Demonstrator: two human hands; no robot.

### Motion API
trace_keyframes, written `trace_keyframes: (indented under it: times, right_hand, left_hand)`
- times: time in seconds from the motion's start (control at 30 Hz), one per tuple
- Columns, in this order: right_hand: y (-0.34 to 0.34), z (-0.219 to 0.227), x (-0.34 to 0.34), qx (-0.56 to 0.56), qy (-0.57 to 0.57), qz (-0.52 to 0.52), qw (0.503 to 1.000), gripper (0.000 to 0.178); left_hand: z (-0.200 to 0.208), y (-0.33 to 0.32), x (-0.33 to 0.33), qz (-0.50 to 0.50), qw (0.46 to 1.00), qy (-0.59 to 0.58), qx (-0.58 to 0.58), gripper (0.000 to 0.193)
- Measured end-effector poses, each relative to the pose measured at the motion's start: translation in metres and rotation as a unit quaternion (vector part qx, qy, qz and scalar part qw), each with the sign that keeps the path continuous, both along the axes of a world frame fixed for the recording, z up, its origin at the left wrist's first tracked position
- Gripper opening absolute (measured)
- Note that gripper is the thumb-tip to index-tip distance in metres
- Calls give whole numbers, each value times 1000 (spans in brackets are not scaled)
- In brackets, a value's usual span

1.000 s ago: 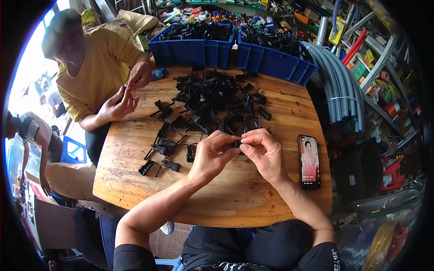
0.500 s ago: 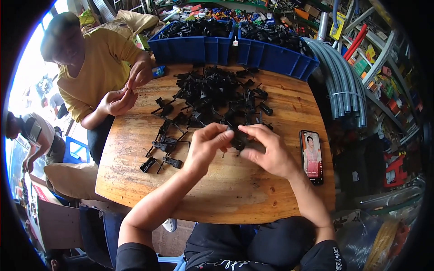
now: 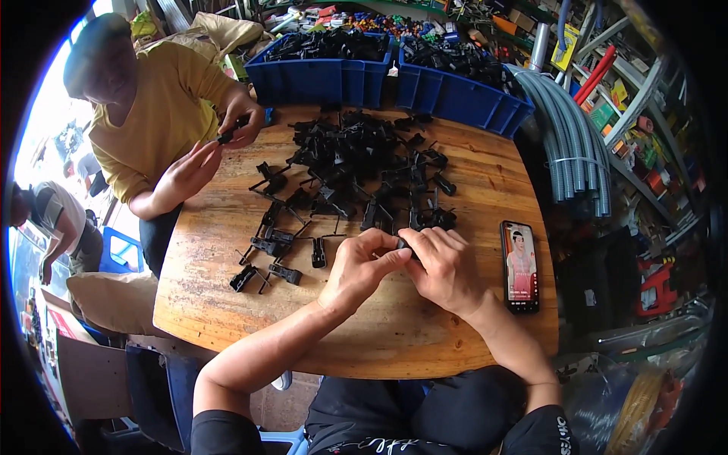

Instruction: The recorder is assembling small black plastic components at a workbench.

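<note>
My left hand [image 3: 362, 271] and my right hand [image 3: 447, 271] meet over the near middle of the wooden table [image 3: 364, 334]. Thumbs and fingers of both pinch a small black plastic part [image 3: 403, 243], mostly hidden by my fingertips. Just beyond them spreads a heap of black plastic parts [image 3: 349, 155], many with thin rods sticking out. Left of my left hand lie several loose ones, including an upright black part [image 3: 318, 252] and a black part on its side [image 3: 284, 274].
A phone [image 3: 520, 265] lies right of my right hand, its screen lit. Two blue crates [image 3: 318, 82] of black parts stand at the far edge. At left, a person in a yellow top [image 3: 171, 83] holds a black piece. Grey coiled hose [image 3: 569, 144] hangs at right.
My hands have come together around the black part, the left one moving right. A loose part left of it now shows. The other person's hands have parted, with a black piece visible.
</note>
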State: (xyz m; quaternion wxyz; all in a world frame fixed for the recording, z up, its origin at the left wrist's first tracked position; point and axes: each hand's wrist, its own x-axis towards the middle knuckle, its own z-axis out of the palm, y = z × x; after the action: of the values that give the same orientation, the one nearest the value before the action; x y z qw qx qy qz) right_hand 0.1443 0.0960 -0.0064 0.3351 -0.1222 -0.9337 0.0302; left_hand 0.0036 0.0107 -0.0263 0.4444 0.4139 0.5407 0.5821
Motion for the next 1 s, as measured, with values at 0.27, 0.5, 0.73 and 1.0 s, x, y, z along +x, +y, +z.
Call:
trace_keyframes:
  times: [0.27, 0.5, 0.73, 1.0]
  right_hand:
    - [-4, -4, -12, -58, 2, -32, 998, 23]
    - [9, -22, -13, 38, -5, 26, 999, 40]
    - [23, -30, -10, -5, -12, 55, 998, 25]
    - [7, 4, 5, -580, 229, 39, 780, 14]
  left_hand:
    - [3, 1, -3, 28, 998, 43, 25, 23]
    - [10, 25, -45, 71, 956, -229, 168, 5]
    - [0, 21, -51, -11, 927, -358, 111, 23]
    - [16, 6, -8, -25, 991, 124, 33, 38]
